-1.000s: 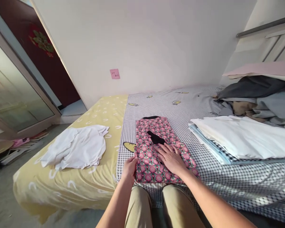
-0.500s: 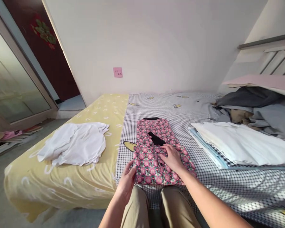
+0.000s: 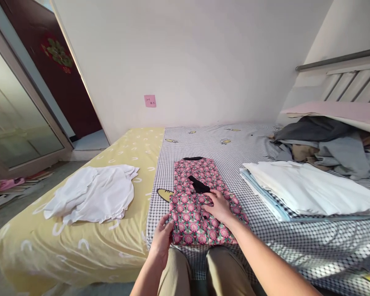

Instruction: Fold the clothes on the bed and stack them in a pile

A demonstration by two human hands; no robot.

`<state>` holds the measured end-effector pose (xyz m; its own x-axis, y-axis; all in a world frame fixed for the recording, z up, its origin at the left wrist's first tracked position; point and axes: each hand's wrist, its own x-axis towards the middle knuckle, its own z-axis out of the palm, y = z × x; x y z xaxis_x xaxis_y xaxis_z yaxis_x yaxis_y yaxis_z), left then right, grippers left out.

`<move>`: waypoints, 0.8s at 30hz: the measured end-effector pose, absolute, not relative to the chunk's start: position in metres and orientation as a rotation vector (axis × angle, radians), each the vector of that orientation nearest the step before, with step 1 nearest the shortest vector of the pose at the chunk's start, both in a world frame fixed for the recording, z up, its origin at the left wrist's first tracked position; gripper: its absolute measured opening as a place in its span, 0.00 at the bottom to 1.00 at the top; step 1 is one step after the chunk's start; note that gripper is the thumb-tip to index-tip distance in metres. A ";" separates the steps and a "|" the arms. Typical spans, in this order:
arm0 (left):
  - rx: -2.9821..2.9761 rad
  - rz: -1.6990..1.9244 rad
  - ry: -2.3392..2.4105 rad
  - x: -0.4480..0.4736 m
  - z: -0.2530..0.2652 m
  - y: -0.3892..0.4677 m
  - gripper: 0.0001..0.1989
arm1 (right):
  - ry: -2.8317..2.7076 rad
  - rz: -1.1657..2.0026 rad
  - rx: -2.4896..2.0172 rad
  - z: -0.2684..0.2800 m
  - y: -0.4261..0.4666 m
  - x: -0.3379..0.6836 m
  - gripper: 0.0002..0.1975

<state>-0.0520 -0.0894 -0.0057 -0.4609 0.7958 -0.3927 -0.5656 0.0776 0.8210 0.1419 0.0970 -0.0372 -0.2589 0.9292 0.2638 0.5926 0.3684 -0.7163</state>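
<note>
A folded garment of pink-flowered cloth with green and dark details (image 3: 188, 226) lies flat on a black-and-white checked bed sheet (image 3: 197, 144), just in front of the person's knees in khaki trousers (image 3: 174, 269). A black cloth piece (image 3: 200, 185) shows on its middle

The left hand (image 3: 162, 235) is at the garment's near left edge, fingers curved and thumb beside the cloth; whether its grip has any fabric pinched, I cannot tell. The right hand (image 3: 219, 206) bends over the garment's top layer, its forefinger by the black cloth piece and its thumb lower down; I cannot tell if that grip is released or grasping a fold

Well to the left, a loosely crumpled white garment (image 3: 95, 195) rests on a yellow patterned sheet (image 3: 111, 250). To the right lies a flat stack of white, pale blue and checked cloth (image 3: 302, 187)
</note>
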 end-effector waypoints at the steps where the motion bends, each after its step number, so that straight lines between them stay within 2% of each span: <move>1: 0.266 1.615 1.278 -0.052 -0.007 -0.089 0.31 | -1.955 0.641 -1.314 -0.039 0.097 0.141 0.21; 3: 0.278 1.612 1.278 -0.053 -0.009 -0.088 0.33 | -1.931 0.634 -1.289 -0.042 0.097 0.140 0.16; 6: 0.303 1.604 1.303 -0.054 -0.010 -0.087 0.37 | -1.868 0.619 -1.224 -0.047 0.095 0.146 0.15; 9: 0.326 1.615 1.328 -0.054 -0.012 -0.086 0.37 | -1.793 0.588 -1.161 -0.051 0.094 0.153 0.14; 14: 0.345 1.665 1.379 -0.049 -0.018 -0.084 0.40 | -1.737 0.510 -1.087 -0.051 0.094 0.151 0.07; 15: 0.344 1.676 1.395 -0.048 -0.018 -0.084 0.40 | -1.732 0.502 -1.075 -0.051 0.094 0.149 0.07; 18: 0.344 1.743 1.418 -0.041 -0.012 -0.091 0.39 | -1.727 0.487 -1.043 -0.050 0.093 0.144 0.18; 20: 0.324 1.807 1.418 -0.038 -0.007 -0.099 0.36 | -1.757 0.462 -1.049 -0.050 0.092 0.144 0.23; 24: 0.323 1.844 1.546 -0.035 -0.010 -0.121 0.24 | -1.835 0.414 -1.141 -0.052 0.090 0.147 0.26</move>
